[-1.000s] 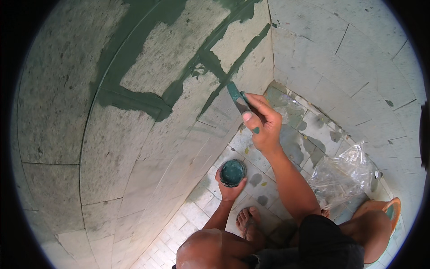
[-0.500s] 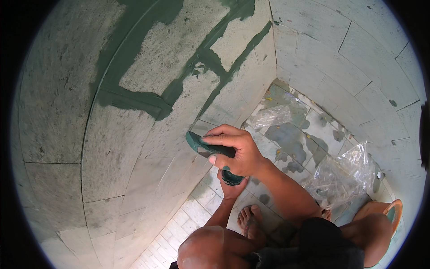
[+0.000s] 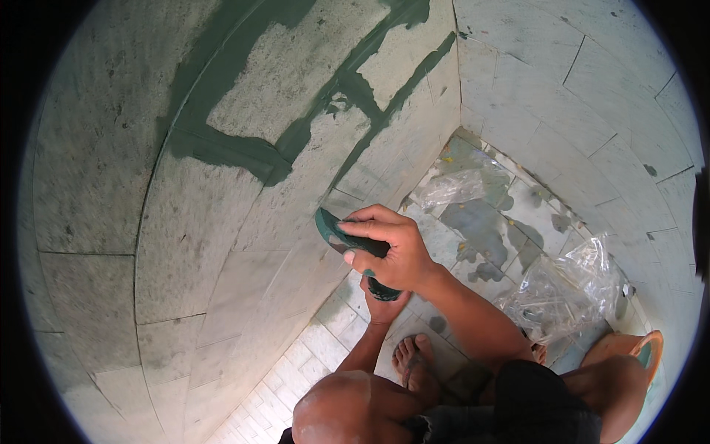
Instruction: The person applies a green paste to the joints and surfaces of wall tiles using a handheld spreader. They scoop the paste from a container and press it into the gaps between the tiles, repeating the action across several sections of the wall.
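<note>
My right hand [image 3: 403,251] grips a curved, flat pad [image 3: 329,228] smeared with dark green paste, its exact kind unclear. The thumb presses from below, the fingers lie along its top, and its rounded tip is at a joint of the tiled wall [image 3: 177,274]. Lower down and partly hidden behind it, my left hand [image 3: 384,309] closes around a small round cup-like holder [image 3: 384,291], dark green with paste. Bands of green grout [image 3: 229,150] cover several joints higher on the wall, spreading onto the tile faces.
A second tiled wall [image 3: 540,89] meets the first in a corner. On the stained tile floor [image 3: 473,229] lie a crumpled clear plastic bag [image 3: 566,288] and a smaller plastic piece [image 3: 451,189]. An orange bucket [image 3: 614,346] stands by my knee; my foot [image 3: 414,362] is below my hands.
The view has shifted slightly across the wall. My right hand and the pad stay at nearly the same wall joint. The holder in my left hand has tilted, showing less of its inside.
</note>
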Demonstrator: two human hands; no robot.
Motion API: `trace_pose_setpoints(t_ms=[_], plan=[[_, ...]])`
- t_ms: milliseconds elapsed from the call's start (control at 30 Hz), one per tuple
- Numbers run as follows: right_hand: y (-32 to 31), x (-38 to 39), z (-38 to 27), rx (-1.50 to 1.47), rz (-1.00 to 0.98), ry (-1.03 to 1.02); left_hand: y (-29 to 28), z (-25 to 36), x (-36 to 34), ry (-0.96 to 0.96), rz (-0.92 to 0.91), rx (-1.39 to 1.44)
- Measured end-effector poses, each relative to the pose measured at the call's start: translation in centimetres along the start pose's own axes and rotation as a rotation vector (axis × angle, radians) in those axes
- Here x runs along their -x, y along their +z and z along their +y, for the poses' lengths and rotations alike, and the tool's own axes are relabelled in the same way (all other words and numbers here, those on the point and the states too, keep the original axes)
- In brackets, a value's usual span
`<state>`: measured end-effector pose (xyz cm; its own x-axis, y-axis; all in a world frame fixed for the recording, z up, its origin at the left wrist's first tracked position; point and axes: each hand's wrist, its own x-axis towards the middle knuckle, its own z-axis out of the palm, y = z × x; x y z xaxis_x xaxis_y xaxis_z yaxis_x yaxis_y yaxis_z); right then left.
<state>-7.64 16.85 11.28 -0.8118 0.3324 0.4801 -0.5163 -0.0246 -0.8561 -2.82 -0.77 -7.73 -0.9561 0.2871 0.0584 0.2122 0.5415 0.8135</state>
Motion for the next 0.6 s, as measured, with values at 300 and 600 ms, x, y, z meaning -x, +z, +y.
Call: trace_pose_setpoints(t_ms=[300, 600], plan=[[0.6, 0.0, -0.1, 0.3, -0.066, -0.234, -0.2, 2.3, -0.2, 0.008, 0.025, 0.14], [-6.0, -0.2, -0.3, 0.519, -0.83, 0.692, -0.4, 1.3, -0.5, 0.156, 0.003, 0.186]])
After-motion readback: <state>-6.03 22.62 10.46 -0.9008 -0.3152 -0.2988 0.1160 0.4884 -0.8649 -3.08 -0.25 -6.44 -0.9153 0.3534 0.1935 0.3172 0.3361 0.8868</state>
